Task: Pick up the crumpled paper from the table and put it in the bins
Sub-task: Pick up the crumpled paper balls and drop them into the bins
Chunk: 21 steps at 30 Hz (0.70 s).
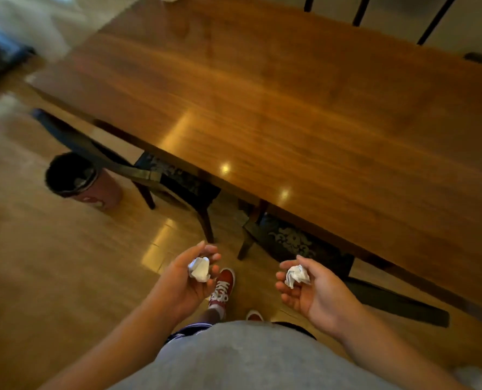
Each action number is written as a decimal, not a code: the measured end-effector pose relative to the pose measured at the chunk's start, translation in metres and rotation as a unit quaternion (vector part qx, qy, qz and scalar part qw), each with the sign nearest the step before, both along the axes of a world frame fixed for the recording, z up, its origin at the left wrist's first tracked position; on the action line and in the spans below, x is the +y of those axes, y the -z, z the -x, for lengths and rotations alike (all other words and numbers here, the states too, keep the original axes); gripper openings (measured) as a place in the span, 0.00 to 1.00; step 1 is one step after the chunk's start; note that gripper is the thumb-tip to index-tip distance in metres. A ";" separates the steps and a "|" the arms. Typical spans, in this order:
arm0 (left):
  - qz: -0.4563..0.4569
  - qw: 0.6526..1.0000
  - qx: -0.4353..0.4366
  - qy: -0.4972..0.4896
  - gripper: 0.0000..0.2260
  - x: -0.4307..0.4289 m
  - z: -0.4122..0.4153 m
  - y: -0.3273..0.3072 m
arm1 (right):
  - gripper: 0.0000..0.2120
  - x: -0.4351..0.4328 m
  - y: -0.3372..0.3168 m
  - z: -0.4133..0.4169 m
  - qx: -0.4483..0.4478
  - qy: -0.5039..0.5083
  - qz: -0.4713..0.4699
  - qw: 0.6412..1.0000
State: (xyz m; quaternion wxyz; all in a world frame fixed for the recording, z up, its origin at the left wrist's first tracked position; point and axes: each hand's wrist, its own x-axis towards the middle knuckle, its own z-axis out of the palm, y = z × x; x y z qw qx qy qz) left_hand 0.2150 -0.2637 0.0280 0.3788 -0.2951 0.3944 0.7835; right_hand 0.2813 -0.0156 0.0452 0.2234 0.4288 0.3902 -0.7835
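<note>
- Head view, lower middle of the frame: cradling one crumpled paper ball (199, 269) in the left hand (185, 280), palm turned up, fingers curled loosely round it, thumb lying along the upper side.
- Just right of centre, at the same height: cupping a second paper ball (297, 275) in the right hand (310, 289), palm up, fingers half bent, gripping lightly rather than squeezing.
- Holding both forearms out from the bottom edge, hands well apart, over the floor beside the near edge of the wooden table (290, 102).
- Showing no loose paper on the visible tabletop; something pale sitting at the top edge, too cropped to tell.
- Standing at left of centre on the floor, beside a dark chair (175, 187): the bin (83, 180), dark liner open, well apart from both hands.
- Judging the step in hand as carrying toward that bin; pickup looking finished for these two balls.
- Doing it well likely meaning: keeping the fingers closed enough against light paper rolling off an upturned palm, bringing each hand right over the bin mouth, then tipping or opening low rather than tossing from afar.
- Minding the chair leg near the bin while approaching.
- Seeing only one bin here.
</note>
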 end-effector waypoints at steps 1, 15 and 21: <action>0.006 1.000 -0.007 -0.024 0.10 -0.008 -0.013 0.000 | 0.18 -0.006 0.002 -0.002 -0.006 -0.020 -0.002 1.000; 0.032 0.896 -0.070 -0.438 0.11 -0.206 -0.175 0.004 | 0.16 -0.255 0.011 0.062 0.029 -0.394 -0.012 0.918; 0.025 0.831 -0.105 -0.546 0.11 -0.317 -0.211 0.025 | 0.15 -0.427 0.011 0.085 0.063 -0.486 0.003 0.872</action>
